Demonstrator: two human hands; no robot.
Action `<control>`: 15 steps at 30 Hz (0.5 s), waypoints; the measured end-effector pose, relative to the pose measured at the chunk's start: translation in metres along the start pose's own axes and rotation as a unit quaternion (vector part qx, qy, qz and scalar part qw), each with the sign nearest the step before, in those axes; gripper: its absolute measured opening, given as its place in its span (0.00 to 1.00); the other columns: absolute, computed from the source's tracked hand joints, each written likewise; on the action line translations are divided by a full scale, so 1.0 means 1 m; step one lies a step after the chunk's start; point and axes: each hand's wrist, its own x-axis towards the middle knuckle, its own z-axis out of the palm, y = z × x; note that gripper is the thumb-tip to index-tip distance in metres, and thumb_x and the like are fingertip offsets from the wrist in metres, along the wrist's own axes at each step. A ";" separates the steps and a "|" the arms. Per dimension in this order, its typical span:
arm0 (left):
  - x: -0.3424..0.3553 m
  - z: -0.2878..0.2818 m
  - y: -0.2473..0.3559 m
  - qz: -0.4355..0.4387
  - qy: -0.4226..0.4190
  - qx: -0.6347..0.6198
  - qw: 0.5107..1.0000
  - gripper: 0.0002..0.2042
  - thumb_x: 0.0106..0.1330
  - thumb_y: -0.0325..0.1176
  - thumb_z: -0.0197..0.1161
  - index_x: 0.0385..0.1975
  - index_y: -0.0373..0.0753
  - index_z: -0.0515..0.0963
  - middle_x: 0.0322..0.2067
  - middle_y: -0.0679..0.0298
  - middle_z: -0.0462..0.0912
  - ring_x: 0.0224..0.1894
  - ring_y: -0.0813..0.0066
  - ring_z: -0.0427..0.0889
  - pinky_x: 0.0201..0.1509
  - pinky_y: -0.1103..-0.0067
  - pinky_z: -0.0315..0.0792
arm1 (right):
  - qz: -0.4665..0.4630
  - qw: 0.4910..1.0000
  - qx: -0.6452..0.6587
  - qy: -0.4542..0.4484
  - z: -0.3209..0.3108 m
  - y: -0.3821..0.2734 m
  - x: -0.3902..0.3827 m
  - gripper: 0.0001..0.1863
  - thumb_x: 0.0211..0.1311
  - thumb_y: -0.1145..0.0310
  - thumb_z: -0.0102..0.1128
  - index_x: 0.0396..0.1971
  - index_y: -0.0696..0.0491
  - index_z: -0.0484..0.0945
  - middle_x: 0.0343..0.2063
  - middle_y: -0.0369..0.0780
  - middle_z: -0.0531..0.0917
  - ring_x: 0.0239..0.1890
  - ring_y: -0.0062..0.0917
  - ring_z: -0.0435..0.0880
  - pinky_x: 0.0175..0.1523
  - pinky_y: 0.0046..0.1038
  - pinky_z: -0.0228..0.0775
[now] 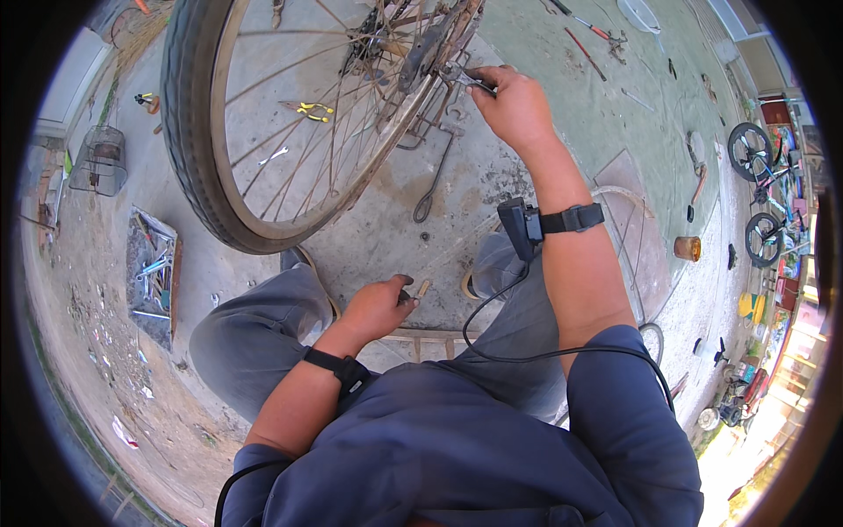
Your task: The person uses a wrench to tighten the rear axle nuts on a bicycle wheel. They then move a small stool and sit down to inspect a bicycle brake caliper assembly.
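Head view, hands: two bare ones in play here, one up high, one down low between the knees.
Right hand: one, and here's the action! The right hand [514,105] has its grip closed around one metal tool [460,75], its head right up at the axle end of the wheel.
Left hand: one, down below; the left hand [378,307] has curled fingers, just beside one small pale piece [422,288]. Is the grip on it? Cannot tell from here.
Bicycle wheel: one big bicycle wheel [195,149] filling the upper left, tilted, its hub end beside the right hand; spokes too tangled to count.
Yellow-handled tools: two on show! One pair of pliers [312,111] seen through the spokes, one yellow-and-black tool [147,103] out to the left.
Small wrench: one silver small wrench [273,156], also seen through the spokes.
Looped rod: one looped rod [435,176] on the concrete floor [378,237], below the right hand.
Tool tray: one tool tray [176,294] at left, a pile of metal tools inside, overlapping beyond a firm count.
Wire basket: one wire basket [99,161], above the tray.
Brown can: one brown can [688,249], well over to the right.
Wristbands: two, black; left wristband [338,364] and right wristband [571,220], one per wrist.
Background wheels: two, upper wheel [751,151] and lower wheel [763,239], at far right.
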 end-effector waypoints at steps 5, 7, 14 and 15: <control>0.000 -0.001 0.000 -0.003 -0.003 -0.003 1.000 0.20 0.66 0.40 0.64 0.53 0.34 0.76 0.37 0.50 0.87 0.42 0.50 0.85 0.47 0.64 0.77 | 0.036 0.999 0.004 -0.013 -0.002 0.013 0.000 0.16 0.57 0.61 0.65 0.45 0.48 0.86 0.43 0.44 0.86 0.44 0.42 0.84 0.50 0.39 0.77; 0.000 0.000 0.000 0.003 0.000 0.002 1.000 0.20 0.66 0.40 0.64 0.53 0.34 0.76 0.37 0.50 0.87 0.42 0.50 0.85 0.47 0.65 0.77 | 0.012 1.000 0.017 -0.012 -0.004 0.016 0.000 0.16 0.56 0.62 0.65 0.44 0.48 0.86 0.42 0.44 0.86 0.44 0.42 0.85 0.49 0.38 0.77; 0.001 0.001 0.000 -0.004 -0.003 0.003 1.000 0.20 0.66 0.40 0.64 0.53 0.34 0.76 0.37 0.50 0.87 0.42 0.50 0.85 0.47 0.64 0.77 | -0.006 0.998 0.053 -0.026 -0.007 0.012 0.002 0.16 0.56 0.61 0.65 0.44 0.49 0.86 0.41 0.44 0.87 0.43 0.42 0.85 0.48 0.38 0.77; 0.001 0.001 0.000 -0.002 -0.003 0.007 1.000 0.20 0.66 0.40 0.64 0.53 0.35 0.76 0.37 0.50 0.87 0.42 0.49 0.85 0.47 0.64 0.77 | 0.000 0.999 0.047 -0.027 -0.006 0.011 0.001 0.16 0.56 0.61 0.65 0.44 0.49 0.86 0.41 0.44 0.87 0.43 0.42 0.85 0.48 0.38 0.77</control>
